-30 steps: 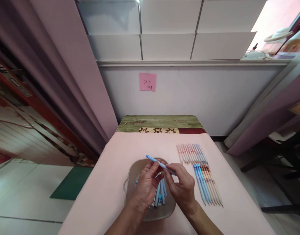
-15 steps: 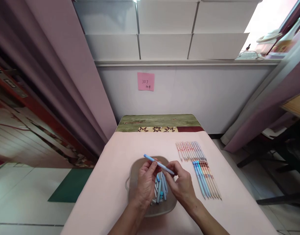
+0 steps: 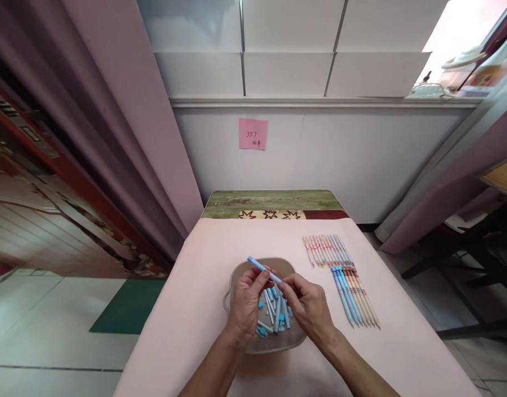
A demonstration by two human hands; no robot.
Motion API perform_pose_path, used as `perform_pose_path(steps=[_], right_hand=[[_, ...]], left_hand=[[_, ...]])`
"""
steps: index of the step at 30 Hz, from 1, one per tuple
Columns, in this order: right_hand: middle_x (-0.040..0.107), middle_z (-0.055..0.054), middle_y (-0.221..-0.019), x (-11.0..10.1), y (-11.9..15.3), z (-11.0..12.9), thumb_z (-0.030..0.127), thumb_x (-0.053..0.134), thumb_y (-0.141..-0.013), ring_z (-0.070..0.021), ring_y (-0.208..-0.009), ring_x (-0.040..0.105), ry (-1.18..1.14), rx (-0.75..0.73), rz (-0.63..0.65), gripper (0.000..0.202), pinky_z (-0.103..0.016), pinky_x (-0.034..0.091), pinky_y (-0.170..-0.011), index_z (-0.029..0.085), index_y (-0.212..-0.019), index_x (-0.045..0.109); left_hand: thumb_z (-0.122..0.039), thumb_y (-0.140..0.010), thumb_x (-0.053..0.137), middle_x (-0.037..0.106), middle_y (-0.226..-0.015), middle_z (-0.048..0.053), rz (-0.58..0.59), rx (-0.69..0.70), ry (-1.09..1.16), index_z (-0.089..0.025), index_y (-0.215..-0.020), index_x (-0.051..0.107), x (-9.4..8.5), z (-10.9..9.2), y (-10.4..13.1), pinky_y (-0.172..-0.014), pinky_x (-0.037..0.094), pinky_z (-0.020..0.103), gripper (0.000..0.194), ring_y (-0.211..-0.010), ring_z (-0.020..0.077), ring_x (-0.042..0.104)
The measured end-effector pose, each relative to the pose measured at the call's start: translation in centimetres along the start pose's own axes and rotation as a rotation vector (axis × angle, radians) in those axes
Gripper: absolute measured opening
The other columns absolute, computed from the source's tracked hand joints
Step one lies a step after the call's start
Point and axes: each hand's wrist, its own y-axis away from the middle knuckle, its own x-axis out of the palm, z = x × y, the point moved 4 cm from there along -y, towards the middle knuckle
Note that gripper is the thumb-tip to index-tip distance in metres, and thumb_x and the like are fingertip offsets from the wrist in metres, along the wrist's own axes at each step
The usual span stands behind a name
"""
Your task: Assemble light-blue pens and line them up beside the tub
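A light blue pen (image 3: 258,265) with a darker blue end is held slantwise above a grey-brown basin (image 3: 270,346). My left hand (image 3: 248,295) pinches it around the middle. Fingers of my right hand (image 3: 309,303) close on its lower right part, hiding the tip. Inside the basin lie loose blue and white pen parts (image 3: 277,315) and small turquoise pieces (image 3: 262,330). To the right, a row of blue-topped pens (image 3: 345,296) lies beside brown-topped beige pens (image 3: 363,298). Behind them is a row of slim patterned pens (image 3: 327,251).
A pale pink cloth (image 3: 174,314) covers most of the table, whose green patterned far edge (image 3: 273,198) shows. A pink note (image 3: 253,134) is stuck on the wall behind. Purple curtains hang on both sides, and a dark chair stands at the right.
The view has shifted slightly. My right hand has moved up along the pen toward my left hand, covering its lower end. The loose parts in the basin show in a somewhat different arrangement.
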Motion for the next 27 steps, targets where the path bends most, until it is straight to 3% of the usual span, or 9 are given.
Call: perform_pose_path(steps=[5,8,12,15,18,20,22,24,27], right_hand=[[0.042,0.008,-0.046,2.1,0.4,-0.6,0.059,0.051,-0.083,-0.0045,-0.032,0.029,-0.722,0.534,0.435,0.043,-0.017,0.024,-0.034,0.017,-0.073,0.055],[0.042,0.009,-0.045,2.5,0.5,-0.1,0.06,0.053,-0.081,-0.0034,-0.031,0.027,-0.854,0.626,0.564,0.044,-0.016,0.023,-0.033,0.016,-0.074,0.056],[0.062,-0.001,-0.061,1.6,-0.6,0.3,0.057,0.057,-0.08,-0.0098,-0.051,0.055,-0.567,0.299,0.339,0.044,-0.02,0.043,-0.05,0.014,-0.079,0.064],[0.064,0.0,-0.068,1.3,-0.8,0.1,0.047,0.07,-0.073,-0.0127,-0.062,0.059,-0.398,0.155,0.209,0.033,-0.023,0.047,-0.057,0.016,-0.084,0.064],[0.065,-0.002,-0.069,1.2,-0.6,-0.6,0.046,0.066,-0.077,-0.0138,-0.062,0.06,-0.413,0.174,0.165,0.031,-0.025,0.05,-0.059,0.016,-0.085,0.064],[0.066,-0.003,-0.07,0.8,-0.4,-1.2,0.047,0.063,-0.079,-0.0148,-0.064,0.062,-0.467,0.22,0.131,0.034,-0.027,0.052,-0.062,0.016,-0.092,0.063],[0.066,-0.002,-0.068,0.4,-0.3,-1.7,0.049,0.063,-0.078,-0.0151,-0.062,0.062,-0.502,0.274,0.115,0.037,-0.028,0.053,-0.061,0.016,-0.097,0.06],[0.066,-0.003,-0.067,0.1,-0.1,-2.2,0.051,0.064,-0.077,-0.0147,-0.059,0.062,-0.519,0.321,0.117,0.039,-0.028,0.052,-0.059,0.016,-0.095,0.059],[0.067,-0.004,-0.072,0.2,0.2,-2.7,0.053,0.064,-0.076,-0.015,-0.062,0.063,-0.555,0.343,0.122,0.04,-0.028,0.052,-0.061,0.016,-0.09,0.058]], left_hand=[[-0.024,-0.07,0.073,0.068,-0.076,0.005,0.153,-0.031,-0.013,-0.014,-0.078,0.068,0.4,-2.1,0.5,-0.068,0.048,0.026,0.014,-0.07,0.0154,0.063],[-0.024,-0.07,0.073,0.068,-0.075,0.005,0.213,-0.02,-0.045,-0.014,-0.078,0.068,0.5,-3.0,0.4,-0.068,0.048,0.027,0.013,-0.069,0.0155,0.062],[-0.024,-0.068,0.074,0.068,-0.071,0.004,0.179,0.0,-0.145,-0.013,-0.077,0.069,0.2,-3.2,-0.1,-0.063,0.047,0.025,0.015,-0.064,0.0141,0.06],[-0.028,-0.067,0.075,0.067,-0.071,0.005,0.196,-0.029,-0.259,-0.013,-0.077,0.069,0.2,-3.1,-0.5,-0.06,0.046,0.025,0.019,-0.063,0.0146,0.06],[-0.033,-0.071,0.07,0.068,-0.081,0.006,0.22,0.044,-0.408,-0.015,-0.087,0.069,-0.3,-3.8,-1.0,-0.065,0.048,0.028,0.024,-0.069,0.017,0.061],[-0.033,-0.074,0.066,0.068,-0.084,0.005,0.153,0.231,-0.598,-0.018,-0.09,0.067,-1.5,-4.9,-1.4,-0.066,0.047,0.029,0.021,-0.071,0.0171,0.06],[-0.028,-0.077,0.063,0.065,-0.08,0.003,0.109,0.428,-0.94,-0.02,-0.08,0.066,-2.6,-5.5,-1.5,-0.068,0.044,0.029,0.009,-0.073,0.0176,0.059],[-0.02,-0.078,0.058,0.063,-0.076,0.002,0.194,0.488,-1.238,-0.022,-0.076,0.065,-3.2,-4.8,-1.1,-0.068,0.042,0.03,0.007,-0.072,0.0183,0.057],[-0.016,-0.08,0.054,0.063,-0.082,0.005,0.352,0.52,-1.451,-0.023,-0.083,0.065,-3.6,-2.7,0.5,-0.068,0.041,0.032,0.013,-0.077,0.0207,0.057]])
